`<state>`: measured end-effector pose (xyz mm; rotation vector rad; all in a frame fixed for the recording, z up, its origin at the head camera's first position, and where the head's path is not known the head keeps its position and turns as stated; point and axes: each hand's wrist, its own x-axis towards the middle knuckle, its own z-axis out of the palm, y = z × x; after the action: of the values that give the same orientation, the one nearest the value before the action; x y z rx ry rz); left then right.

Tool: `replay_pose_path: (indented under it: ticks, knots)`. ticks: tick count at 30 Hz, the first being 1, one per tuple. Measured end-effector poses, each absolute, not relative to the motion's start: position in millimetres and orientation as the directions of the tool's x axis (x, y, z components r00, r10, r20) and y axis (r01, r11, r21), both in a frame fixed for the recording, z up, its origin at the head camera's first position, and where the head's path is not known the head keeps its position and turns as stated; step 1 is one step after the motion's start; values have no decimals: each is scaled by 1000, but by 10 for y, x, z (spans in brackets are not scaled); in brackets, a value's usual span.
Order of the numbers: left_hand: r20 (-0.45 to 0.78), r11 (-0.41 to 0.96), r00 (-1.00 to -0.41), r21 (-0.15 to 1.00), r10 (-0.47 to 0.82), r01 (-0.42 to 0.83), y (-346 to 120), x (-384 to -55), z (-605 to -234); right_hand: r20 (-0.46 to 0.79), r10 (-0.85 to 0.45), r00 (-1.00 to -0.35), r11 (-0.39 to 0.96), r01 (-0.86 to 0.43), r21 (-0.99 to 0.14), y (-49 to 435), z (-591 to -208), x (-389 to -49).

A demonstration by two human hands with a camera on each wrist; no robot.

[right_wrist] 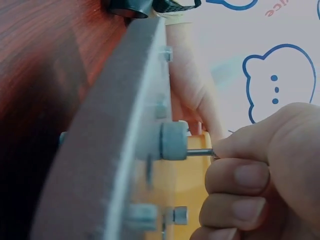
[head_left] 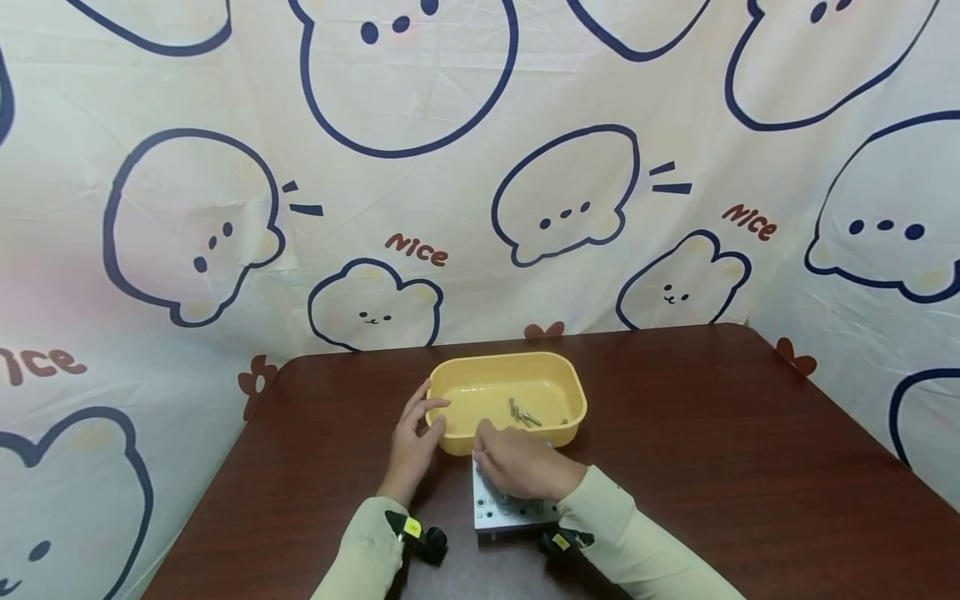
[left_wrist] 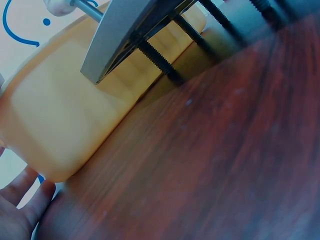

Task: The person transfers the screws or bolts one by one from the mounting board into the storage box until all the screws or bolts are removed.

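My right hand (head_left: pixel 517 462) is over a silver metal plate (head_left: pixel 491 512) with holes. In the right wrist view, its thumb and curled index finger pinch the end of a thin metal pin (right_wrist: pixel 201 152). The pin's other end meets a round metal boss (right_wrist: pixel 174 141) standing on the plate. Threaded legs (left_wrist: pixel 157 57) come out of the plate's underside in the left wrist view. My left hand (head_left: pixel 411 450) touches the left end of a yellow tray (head_left: pixel 468 404), its fingers spread and relaxed at the rim.
Several small metal pins (head_left: pixel 523 415) lie in the tray, toward its right half. The plate stands close in front of the tray on a dark brown table (head_left: pixel 697 433). A patterned cloth (head_left: pixel 465 200) hangs behind the table's far edge and along its sides.
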<state>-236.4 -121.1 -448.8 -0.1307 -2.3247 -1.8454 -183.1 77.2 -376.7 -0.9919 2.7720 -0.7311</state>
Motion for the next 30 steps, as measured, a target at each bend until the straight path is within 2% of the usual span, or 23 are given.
replay_pose_path:
  ticks: [7, 17, 30]
  knots:
    - [197, 239, -980, 954, -36, 183, -1217, -2357, -4486, 131, -630, -766, 645, -609, -462, 805, -3703, -1833]
    - [191, 251, -981, 952, -40, 175, -1221, -2359, -4503, 127, -566, -814, 690, -552, -468, 853, -3620, -1847]
    - [196, 261, -980, 948, -36, 180, -1216, -2367, -4507, 260, -526, -810, 661, -581, -474, 1025, -3540, -1950]
